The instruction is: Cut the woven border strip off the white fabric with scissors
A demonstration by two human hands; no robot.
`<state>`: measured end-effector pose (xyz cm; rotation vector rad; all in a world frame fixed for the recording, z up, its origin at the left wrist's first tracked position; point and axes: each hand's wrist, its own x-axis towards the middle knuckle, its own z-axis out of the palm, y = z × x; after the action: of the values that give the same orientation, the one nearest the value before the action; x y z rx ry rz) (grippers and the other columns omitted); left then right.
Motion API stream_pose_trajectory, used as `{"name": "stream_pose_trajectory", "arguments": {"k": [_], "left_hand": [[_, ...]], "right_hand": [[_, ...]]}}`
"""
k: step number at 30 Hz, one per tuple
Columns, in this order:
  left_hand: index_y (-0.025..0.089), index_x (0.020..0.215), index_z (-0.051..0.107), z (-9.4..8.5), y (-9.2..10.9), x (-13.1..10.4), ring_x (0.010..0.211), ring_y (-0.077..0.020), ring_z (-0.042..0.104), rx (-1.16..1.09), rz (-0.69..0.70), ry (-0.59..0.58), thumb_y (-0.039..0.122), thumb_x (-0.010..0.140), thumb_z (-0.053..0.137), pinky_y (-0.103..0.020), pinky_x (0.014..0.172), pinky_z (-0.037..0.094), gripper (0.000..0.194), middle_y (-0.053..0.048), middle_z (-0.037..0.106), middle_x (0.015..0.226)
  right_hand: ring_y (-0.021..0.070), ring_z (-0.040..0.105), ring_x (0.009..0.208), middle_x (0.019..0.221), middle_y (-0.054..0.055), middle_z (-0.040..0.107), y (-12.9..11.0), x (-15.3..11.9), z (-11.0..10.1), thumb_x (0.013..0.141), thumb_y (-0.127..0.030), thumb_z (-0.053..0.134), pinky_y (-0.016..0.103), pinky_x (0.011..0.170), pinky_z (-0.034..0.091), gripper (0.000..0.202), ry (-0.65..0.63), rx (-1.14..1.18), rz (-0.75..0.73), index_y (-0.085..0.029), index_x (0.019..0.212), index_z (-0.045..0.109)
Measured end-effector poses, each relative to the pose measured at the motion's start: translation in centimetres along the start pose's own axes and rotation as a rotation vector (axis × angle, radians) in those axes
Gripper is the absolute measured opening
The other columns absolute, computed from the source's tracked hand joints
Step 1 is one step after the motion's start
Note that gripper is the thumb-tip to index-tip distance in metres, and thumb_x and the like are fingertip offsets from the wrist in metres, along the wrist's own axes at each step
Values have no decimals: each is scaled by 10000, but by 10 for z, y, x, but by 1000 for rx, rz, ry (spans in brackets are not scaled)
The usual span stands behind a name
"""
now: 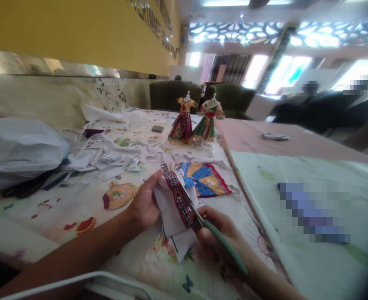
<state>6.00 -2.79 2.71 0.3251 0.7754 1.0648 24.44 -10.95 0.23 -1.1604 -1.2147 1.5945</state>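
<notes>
My left hand [145,203] grips the left edge of a white paper piece [171,212] that bears a dark patterned strip with red borders [177,193]. In my right hand [217,229] is a pair of scissors [223,246] with green handles. Their blades lie along the right edge of the strip, pointing up and left. Just beyond the paper lies a blue and tan paper skirt cutout [207,179] with a red hem. A tan blouse cutout [119,196] rests left of my left hand.
Two small dressed figures, one in a red skirt [182,125] and one in green [207,123], stand farther back. White paper scraps [109,158] litter the left side near a white plastic bag [21,146]. A small grey block [157,129] lies behind.
</notes>
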Motion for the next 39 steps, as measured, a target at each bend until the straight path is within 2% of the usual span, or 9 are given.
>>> {"name": "stream_pose_trajectory", "arguments": {"k": [3,7,10,14,19,25,39], "left_hand": [[142,1020,737,2,3,4,849,-265,780,-1,-9,17,297,919,678,-396,874,606,194,-69,813,832],[152,1164,704,0,-5,3,899,-263,785,52,101,10,272,914,703,-405,887,612,278,-74,821,935],[154,1194,706,-2,-11,-1,925,-272,781,136,178,-58,293,837,801,-406,898,610,395,-85,819,981],[163,1178,736,-2,-12,-6,883,-287,779,258,211,-169,203,651,925,-420,886,612,561,-78,819,952],[190,1237,721,-3,-12,-7,880,-281,771,307,284,-197,213,655,918,-420,857,621,615,-82,812,987],[197,1256,711,-6,-13,-6,887,-273,763,326,292,-239,208,697,894,-416,844,626,588,-87,803,1038],[192,1186,742,-3,-14,-12,912,-270,759,352,308,-219,219,679,894,-405,881,607,530,-78,805,1008]], "right_hand": [[59,385,419,550,-85,492,-5,0,-2,632,-715,847,178,388,308,633,12,-38,-14,-177,879,620],[43,351,383,555,-94,488,-1,4,-4,666,-687,843,174,367,259,595,40,-1,-25,-189,888,605],[44,336,384,562,-94,486,3,9,-5,671,-693,833,180,368,252,595,26,-1,-48,-192,883,594],[77,384,492,608,-67,496,4,10,-7,641,-707,844,190,431,265,620,6,-44,-88,-186,870,599],[83,386,499,646,-62,501,4,8,-8,614,-742,840,195,435,282,687,-3,-39,-55,-186,950,616],[90,387,546,675,-52,502,4,8,-9,610,-760,837,207,475,270,714,-22,-11,-89,-176,965,631],[121,407,593,687,-41,504,8,6,-5,649,-728,834,229,521,297,651,-8,15,-146,-189,969,653]]}}
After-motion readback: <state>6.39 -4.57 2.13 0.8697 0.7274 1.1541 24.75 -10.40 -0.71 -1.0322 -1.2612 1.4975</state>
